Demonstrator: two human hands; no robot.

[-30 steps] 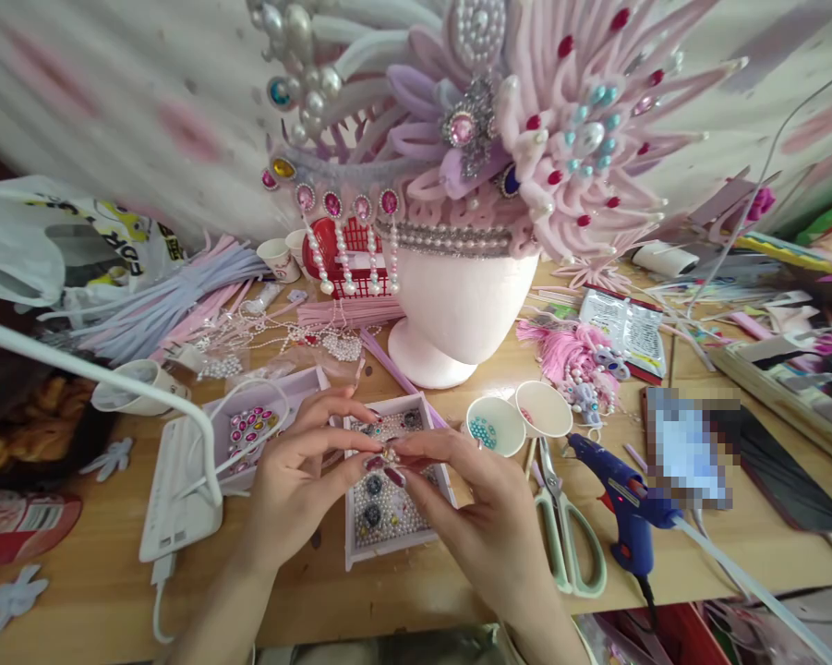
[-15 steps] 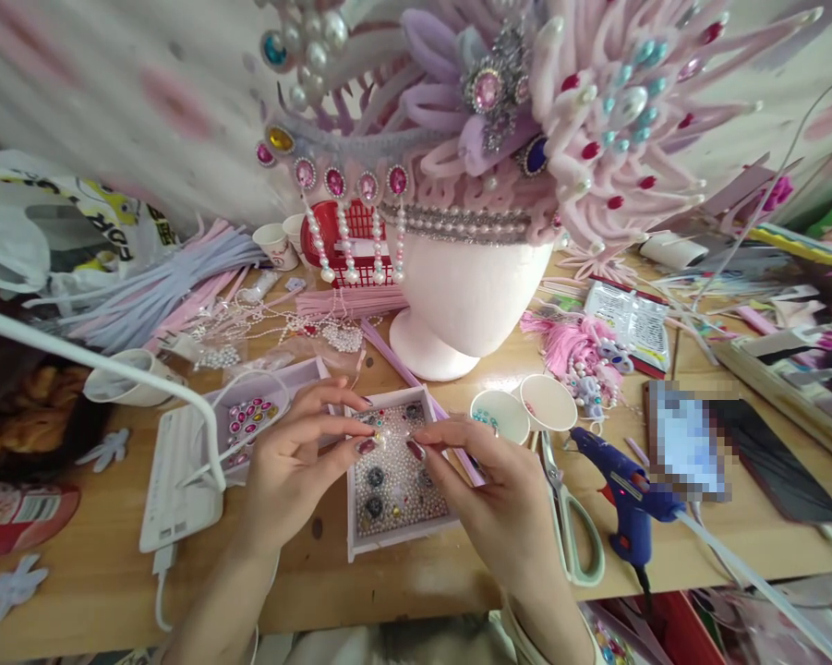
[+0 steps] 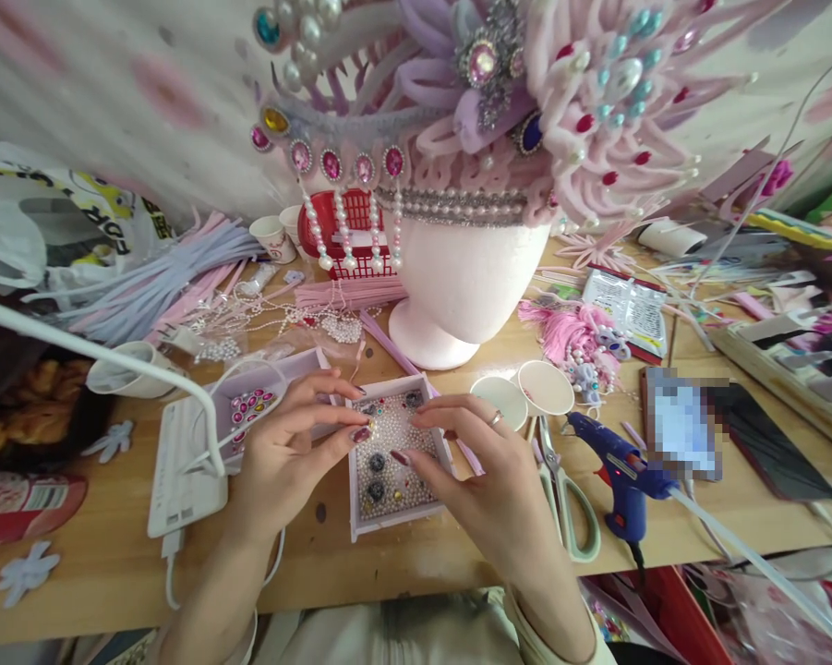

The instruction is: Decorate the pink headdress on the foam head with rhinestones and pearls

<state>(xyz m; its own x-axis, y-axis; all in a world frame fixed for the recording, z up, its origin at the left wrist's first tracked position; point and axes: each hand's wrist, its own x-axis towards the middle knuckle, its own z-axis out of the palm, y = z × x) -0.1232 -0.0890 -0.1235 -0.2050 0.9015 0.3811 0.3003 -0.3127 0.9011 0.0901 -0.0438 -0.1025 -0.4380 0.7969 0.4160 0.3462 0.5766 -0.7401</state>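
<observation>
Left hand (image 3: 287, 439) is holding its thumb and index almost together over the left side of the tray (image 3: 402, 520), maybe with a tiny yellowish bit at the tips, but I can't tell if it's really being gripped. Right hand (image 3: 481, 462) is hovering over the right side, thumb and index spread apart, nothing showing between them. The tray is sitting near the table's edge, pearls (image 3: 416, 488) lying loose around a few dark gems (image 3: 376, 490), so I'm guessing this bit is barely getting going. On the far side the headpiece (image 3: 485, 125) is sitting on the head form (image 3: 467, 277), already carrying gems and pearl strands, so it's looking mostly done; can't tell what's left. To the left, a cable (image 3: 111, 346) is looping across the box (image 3: 301, 371) of pink gems (image 3: 253, 404). To the right, two cups (image 3: 504, 399) (image 3: 546, 388) are crowding the right hand, with scissors (image 3: 576, 520) and a glue gun (image 3: 623, 473) lying beyond.
</observation>
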